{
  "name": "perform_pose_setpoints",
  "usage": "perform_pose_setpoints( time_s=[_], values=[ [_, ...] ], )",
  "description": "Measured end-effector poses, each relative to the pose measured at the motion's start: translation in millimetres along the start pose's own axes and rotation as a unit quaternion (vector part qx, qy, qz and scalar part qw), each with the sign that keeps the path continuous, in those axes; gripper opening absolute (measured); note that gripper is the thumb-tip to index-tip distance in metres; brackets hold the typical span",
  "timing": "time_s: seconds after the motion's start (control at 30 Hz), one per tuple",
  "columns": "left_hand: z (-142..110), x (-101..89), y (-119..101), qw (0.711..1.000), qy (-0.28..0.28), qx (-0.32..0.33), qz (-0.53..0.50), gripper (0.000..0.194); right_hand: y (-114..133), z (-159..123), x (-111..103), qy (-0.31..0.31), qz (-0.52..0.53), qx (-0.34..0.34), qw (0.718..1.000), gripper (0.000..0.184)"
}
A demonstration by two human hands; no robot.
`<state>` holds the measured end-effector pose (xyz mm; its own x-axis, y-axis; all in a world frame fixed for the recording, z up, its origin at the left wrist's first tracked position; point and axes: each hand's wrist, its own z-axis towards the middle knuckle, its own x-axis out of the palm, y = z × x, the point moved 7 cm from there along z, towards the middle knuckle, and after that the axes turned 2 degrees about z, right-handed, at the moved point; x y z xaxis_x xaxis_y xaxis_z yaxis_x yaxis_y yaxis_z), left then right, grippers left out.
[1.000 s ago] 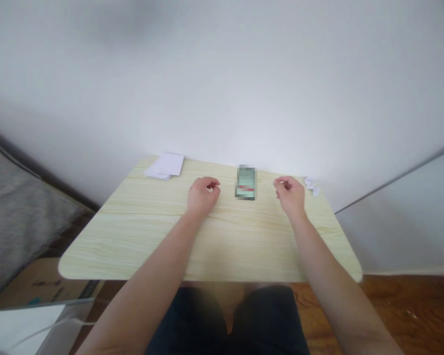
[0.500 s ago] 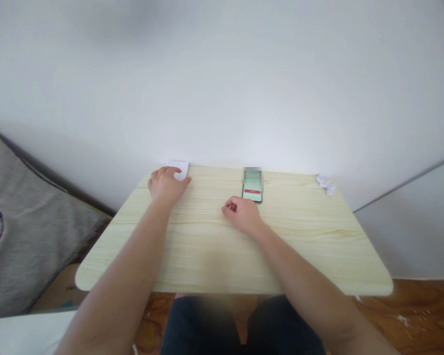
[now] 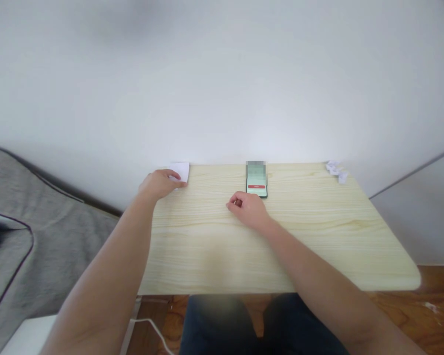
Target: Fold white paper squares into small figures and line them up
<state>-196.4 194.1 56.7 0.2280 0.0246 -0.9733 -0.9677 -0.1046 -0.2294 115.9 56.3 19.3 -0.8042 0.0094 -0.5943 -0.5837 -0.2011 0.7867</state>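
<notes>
My left hand (image 3: 160, 183) is over the far left corner of the table, at a small white sheet or stack of paper (image 3: 183, 169). Its thumb and index finger are stretched out and apart across the paper's near part; the other fingers are hidden behind the hand. My right hand (image 3: 250, 209) rests on the tabletop with fingers loosely curled in, and nothing shows in them. Just beyond its knuckles lies a phone (image 3: 256, 192) with a lit green screen and a red bar, its upper part pixelated.
Crumpled bits of white paper (image 3: 333, 168) lie at the far right corner of the light wooden table (image 3: 318, 236). The white wall (image 3: 222, 98) meets its back edge. A grey padded seat (image 3: 66, 236) stands at the left, and a white cable (image 3: 151, 323) hangs below.
My left hand has turned and drawn in slightly, its thumb and index finger now closer together over the paper. The right hand stays by the phone. The view has shifted left.
</notes>
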Motion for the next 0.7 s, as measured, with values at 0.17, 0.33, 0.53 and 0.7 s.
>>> perform_pose_setpoints(
  time_s=[0.17,0.33,0.53,0.7],
  values=[
    [-3,-7.2,0,1.000,-0.011,0.004,0.013,0.052,0,-1,-2,0.000,0.002,-0.001,1.000,0.017],
    [-4,-10.3,-2,0.999,-0.009,0.015,0.033,0.052,-1,0,-1,-0.001,0.003,-0.004,1.000,0.018],
    [-2,-13.2,-2,0.998,0.003,0.022,0.062,0.054,-2,0,0,-0.003,0.004,-0.008,1.000,0.018],
    [-3,-10.7,-1,0.997,-0.002,0.034,0.066,0.053,-1,0,-1,-0.005,0.002,-0.005,1.000,0.017]
  ],
)
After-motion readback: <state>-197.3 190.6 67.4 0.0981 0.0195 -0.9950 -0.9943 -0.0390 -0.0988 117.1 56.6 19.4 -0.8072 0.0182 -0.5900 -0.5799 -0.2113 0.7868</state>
